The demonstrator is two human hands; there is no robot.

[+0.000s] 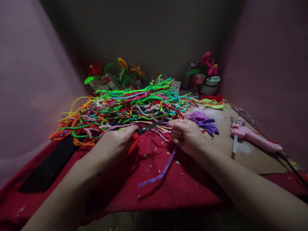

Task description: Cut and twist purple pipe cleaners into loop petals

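Note:
My left hand point(115, 144) is closed around the orange-red handles of a pair of scissors point(149, 127), whose dark blades point right toward my other hand. My right hand point(186, 134) is closed in a pinch on a purple pipe cleaner point(158, 173) that trails down over the red cloth point(168, 189). Both hands sit at the near edge of a big heap of pipe cleaners point(125, 107) in many colours. A thin dark wire point(152, 150) lies on the cloth between my hands.
A pink glue gun point(255, 138) with a black cord lies on brown cardboard point(252, 157) at right. Purple pipe-cleaner pieces point(204, 122) lie beside my right hand. Finished pipe-cleaner flowers point(127, 69) and a white jar point(210, 85) stand at the back. A flat black object point(48, 166) lies at left.

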